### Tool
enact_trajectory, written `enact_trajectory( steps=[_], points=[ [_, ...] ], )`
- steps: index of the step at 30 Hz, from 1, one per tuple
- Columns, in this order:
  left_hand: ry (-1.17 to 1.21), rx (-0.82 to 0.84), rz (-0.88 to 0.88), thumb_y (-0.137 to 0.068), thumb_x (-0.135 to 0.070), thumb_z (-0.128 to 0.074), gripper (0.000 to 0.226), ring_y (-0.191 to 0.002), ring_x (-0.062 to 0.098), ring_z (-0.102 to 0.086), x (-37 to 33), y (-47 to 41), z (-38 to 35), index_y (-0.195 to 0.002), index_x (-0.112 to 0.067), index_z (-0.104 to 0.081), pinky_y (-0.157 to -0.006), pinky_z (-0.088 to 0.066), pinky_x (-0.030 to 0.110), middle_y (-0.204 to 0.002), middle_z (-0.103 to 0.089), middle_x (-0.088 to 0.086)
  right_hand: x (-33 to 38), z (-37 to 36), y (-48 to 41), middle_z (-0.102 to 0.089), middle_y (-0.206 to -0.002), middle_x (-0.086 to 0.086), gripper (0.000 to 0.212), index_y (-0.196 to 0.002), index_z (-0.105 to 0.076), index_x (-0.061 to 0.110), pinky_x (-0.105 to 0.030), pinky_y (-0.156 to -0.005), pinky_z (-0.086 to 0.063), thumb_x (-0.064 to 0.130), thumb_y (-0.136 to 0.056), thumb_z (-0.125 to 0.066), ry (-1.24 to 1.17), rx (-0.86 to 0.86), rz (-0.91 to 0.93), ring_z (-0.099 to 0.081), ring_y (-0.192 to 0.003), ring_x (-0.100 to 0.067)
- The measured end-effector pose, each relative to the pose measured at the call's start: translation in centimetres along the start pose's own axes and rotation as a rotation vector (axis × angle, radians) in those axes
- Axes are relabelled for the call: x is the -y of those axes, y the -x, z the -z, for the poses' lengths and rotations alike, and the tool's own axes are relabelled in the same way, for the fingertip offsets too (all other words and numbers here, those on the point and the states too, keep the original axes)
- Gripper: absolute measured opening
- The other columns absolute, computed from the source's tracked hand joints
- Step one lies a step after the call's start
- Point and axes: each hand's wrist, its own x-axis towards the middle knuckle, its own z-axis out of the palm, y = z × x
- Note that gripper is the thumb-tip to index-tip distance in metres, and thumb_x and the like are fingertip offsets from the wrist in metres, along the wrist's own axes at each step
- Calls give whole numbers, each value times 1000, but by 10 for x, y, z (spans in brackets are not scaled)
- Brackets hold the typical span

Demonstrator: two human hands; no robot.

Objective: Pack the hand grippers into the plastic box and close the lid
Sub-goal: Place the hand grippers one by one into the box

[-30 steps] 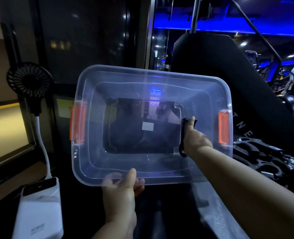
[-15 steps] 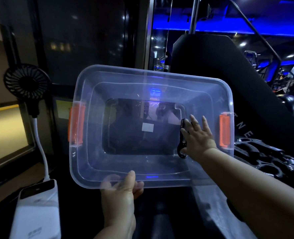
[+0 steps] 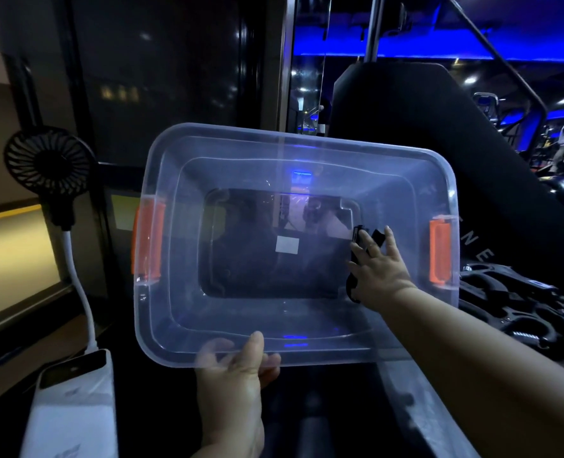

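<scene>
I see the clear plastic box (image 3: pixel 175 309) held up off any surface and tipped so its open mouth faces my camera, its long sides running left to right. My left hand (image 3: pixel 237 391) grips the near rim at the bottom edge: the thumb lies over the inside of the wall, and the fingers (image 3: pixel 213 353) are curled behind it, showing dimly through the plastic. My right hand (image 3: pixel 381 272) reaches into the box from the lower right, its fingers (image 3: pixel 391 242) straight and spread apart, laid flat against a black hand gripper (image 3: pixel 359 233) that sits against the floor of the box at its right end. The gripper stands roughly upright along the right edge of the floor, and the hand hides part of it, so I cannot tell its full shape. An orange latch (image 3: pixel 147 241) sits on the left end wall and another orange latch (image 3: pixel 439 251) on the right end wall. A small white label (image 3: pixel 287 244) shows near the middle of the box floor. Outside the box, to the right and lower down, lies a pile of black hand grippers (image 3: pixel 518 302) on a dark surface that I cannot make out. At the left a small black fan (image 3: pixel 49 160) stands on a white bendy stalk plugged into a white power bank (image 3: pixel 72 408). Behind the box rises a black padded gym machine (image 3: pixel 422 127) under blue lighting.
</scene>
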Motion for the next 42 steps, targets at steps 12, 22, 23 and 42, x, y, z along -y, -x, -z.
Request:
enact_trajectory(
  steps=[12, 22, 23, 42],
  points=[
    [-38, -37, 13, -86, 1, -63, 32, -40, 13, -61, 2, -2, 0, -109, -6, -41, -42, -53, 24, -66, -55, 25, 4, -1, 0, -6, -161, -7, 56, -152, -25, 22, -67, -103, 20, 43, -99, -25, 57, -8, -23, 9, -147, -33],
    [-25, -71, 4, -86, -1, -63, 26, -40, 13, -61, 3, -4, 0, -93, -13, -41, -40, -51, 23, -66, -55, 20, -2, 3, 3, -1, -161, -6, 76, -151, -24, 23, -68, -101, 24, 69, -91, -23, 11, -53, -27, 15, -147, -29],
    [-24, -75, 5, -86, -1, -63, 26, -40, 13, -61, 3, -4, 0, -96, -11, -41, -40, -51, 22, -70, -55, 23, -2, 5, 3, 0, -162, -6, 74, -151, -23, 24, -67, -99, 26, 68, -92, -23, 5, -48, -24, 16, -147, -29],
    [-25, -51, -31, -88, -3, -63, 28, -41, 12, -61, -3, 3, -2, -82, -17, -39, -46, -54, 22, -45, -60, 10, 11, 26, 91, -27, -156, -5, 48, -137, -49, 23, -35, -119, -5, 48, -96, -40, -721, -215, 44, 1, -149, -24]
  ],
)
